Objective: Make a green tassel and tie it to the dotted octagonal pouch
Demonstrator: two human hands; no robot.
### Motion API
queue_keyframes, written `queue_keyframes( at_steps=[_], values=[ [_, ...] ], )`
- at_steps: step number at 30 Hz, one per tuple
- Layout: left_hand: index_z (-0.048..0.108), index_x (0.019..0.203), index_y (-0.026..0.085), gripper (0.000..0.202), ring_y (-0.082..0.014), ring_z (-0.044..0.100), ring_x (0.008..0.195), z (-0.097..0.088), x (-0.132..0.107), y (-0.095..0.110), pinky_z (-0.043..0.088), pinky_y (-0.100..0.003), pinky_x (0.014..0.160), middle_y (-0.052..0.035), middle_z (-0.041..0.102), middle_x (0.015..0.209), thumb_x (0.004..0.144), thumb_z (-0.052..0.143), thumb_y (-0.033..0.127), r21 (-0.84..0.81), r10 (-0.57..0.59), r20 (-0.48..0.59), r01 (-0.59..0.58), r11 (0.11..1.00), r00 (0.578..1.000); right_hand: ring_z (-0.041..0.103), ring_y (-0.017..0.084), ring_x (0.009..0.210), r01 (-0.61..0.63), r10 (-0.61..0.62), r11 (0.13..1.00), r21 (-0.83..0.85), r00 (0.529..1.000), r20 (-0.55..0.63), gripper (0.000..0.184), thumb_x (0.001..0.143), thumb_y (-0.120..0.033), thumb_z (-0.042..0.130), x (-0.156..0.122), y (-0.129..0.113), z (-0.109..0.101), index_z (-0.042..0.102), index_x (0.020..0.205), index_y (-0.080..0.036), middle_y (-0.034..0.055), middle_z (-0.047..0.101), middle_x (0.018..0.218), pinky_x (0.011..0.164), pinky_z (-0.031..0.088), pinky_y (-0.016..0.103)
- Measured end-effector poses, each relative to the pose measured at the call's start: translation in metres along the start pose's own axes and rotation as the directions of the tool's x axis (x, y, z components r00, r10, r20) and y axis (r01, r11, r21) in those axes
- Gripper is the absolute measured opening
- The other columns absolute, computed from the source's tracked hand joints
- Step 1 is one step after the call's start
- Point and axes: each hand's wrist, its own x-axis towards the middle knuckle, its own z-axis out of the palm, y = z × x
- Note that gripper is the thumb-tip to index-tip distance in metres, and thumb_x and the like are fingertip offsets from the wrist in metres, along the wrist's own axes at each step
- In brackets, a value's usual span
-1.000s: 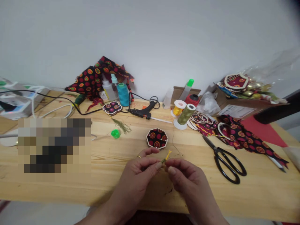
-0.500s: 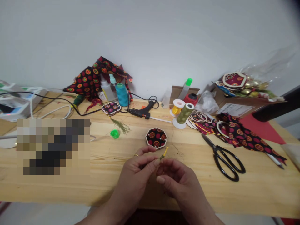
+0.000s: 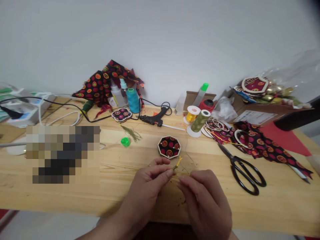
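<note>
Between thumb and fingers, my left hand [image 3: 151,185] pinches a small olive tassel [image 3: 175,167], whose body is mostly hidden by the hand. A yellow cord [image 3: 179,160] with a forked tip sticks up from its top. To the right, my right hand [image 3: 208,196] is closed, thumb against fingertips, on a thin olive thread [image 3: 184,170] that runs toward the tassel. Just beyond both hands lies an octagonal ornament [image 3: 169,147] with a pale wooden rim and dark patterned fabric.
Black-handled scissors [image 3: 241,170] lie at right, near patterned fabric strips [image 3: 265,143]. Behind stand an olive thread spool [image 3: 201,120] and a yellow spool [image 3: 192,115]. A glue gun [image 3: 153,119], a green cap [image 3: 125,142] and a tasselled ornament [image 3: 121,114] lie farther left. The left foreground is pixelated.
My right hand has moved right, away from my left hand, and its fingers have come together on the thread. My left hand still holds the tassel. The view has shifted slightly.
</note>
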Motion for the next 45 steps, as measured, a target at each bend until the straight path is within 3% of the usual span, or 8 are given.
queue_keyframes(
  at_steps=[7, 25, 32, 38, 42, 45],
  values=[
    [0.079, 0.07, 0.02, 0.011, -0.0208, 0.055, 0.099, 0.002, 0.001, -0.002, 0.042, -0.027, 0.083, -0.0042, 0.06, 0.107, 0.075, 0.071, 0.027, -0.08, -0.042, 0.035, 0.044, 0.996, 0.999, 0.055, 0.019, 0.077, 0.166, -0.169, 0.977, -0.132, 0.986, -0.005, 0.021, 0.081, -0.002, 0.063, -0.004, 0.004, 0.001, 0.066, 0.098, -0.013, 0.0067, 0.067, 0.083, 0.068, 0.048, 0.033],
    [0.079, 0.068, 0.021, 0.011, -0.021, 0.051, 0.103, 0.004, 0.0, 0.001, 0.036, -0.03, 0.091, -0.0024, 0.056, 0.1, 0.074, 0.07, 0.025, -0.092, -0.045, 0.04, 0.049, 0.995, 0.998, 0.053, 0.021, 0.081, 0.224, -0.212, 0.957, -0.184, 0.974, 0.082, 0.019, 0.086, -0.003, 0.055, -0.011, 0.005, 0.004, 0.066, 0.1, -0.009, 0.0091, 0.068, 0.085, 0.07, 0.044, 0.036],
    [0.078, 0.066, 0.022, 0.012, -0.021, 0.052, 0.104, 0.002, -0.001, -0.003, 0.036, -0.028, 0.09, -0.002, 0.059, 0.099, 0.074, 0.071, 0.027, -0.06, -0.028, 0.041, 0.031, 0.998, 0.999, 0.052, 0.019, 0.076, 0.113, -0.109, 0.99, -0.089, 0.993, 0.04, 0.011, 0.084, -0.003, 0.057, -0.006, 0.0, 0.009, 0.065, 0.089, -0.01, 0.0082, 0.065, 0.082, 0.068, 0.043, 0.033],
    [0.079, 0.069, 0.023, 0.012, -0.0226, 0.055, 0.106, 0.002, -0.001, -0.002, 0.036, -0.029, 0.091, -0.0023, 0.068, 0.104, 0.076, 0.069, 0.027, -0.019, -0.059, 0.039, 0.059, 0.998, 0.998, 0.051, 0.017, 0.075, -0.062, 0.053, 0.996, 0.07, 0.991, 0.126, 0.016, 0.083, -0.001, 0.053, 0.001, -0.004, 0.009, 0.062, 0.084, -0.014, 0.0057, 0.062, 0.08, 0.064, 0.043, 0.031],
    [0.079, 0.08, 0.022, 0.014, -0.0207, 0.061, 0.087, 0.003, -0.001, -0.002, 0.041, -0.03, 0.081, -0.0026, 0.074, 0.081, 0.079, 0.066, 0.027, -0.067, -0.098, 0.113, 0.106, 0.992, 0.989, 0.052, 0.017, 0.076, -0.068, 0.06, 0.995, 0.069, 0.991, 0.117, 0.016, 0.083, -0.001, 0.054, 0.0, -0.004, 0.007, 0.062, 0.086, -0.015, 0.005, 0.062, 0.082, 0.065, 0.043, 0.03],
    [0.079, 0.078, 0.021, 0.014, -0.017, 0.059, 0.074, 0.003, -0.002, -0.003, 0.041, -0.027, 0.072, -0.0006, 0.073, 0.07, 0.079, 0.067, 0.027, -0.103, -0.105, 0.143, 0.12, 0.987, 0.984, 0.052, 0.017, 0.077, -0.06, 0.051, 0.995, 0.08, 0.993, 0.102, 0.017, 0.082, 0.0, 0.055, 0.0, -0.005, 0.007, 0.062, 0.088, -0.014, 0.0047, 0.062, 0.084, 0.066, 0.044, 0.03]
  ],
)
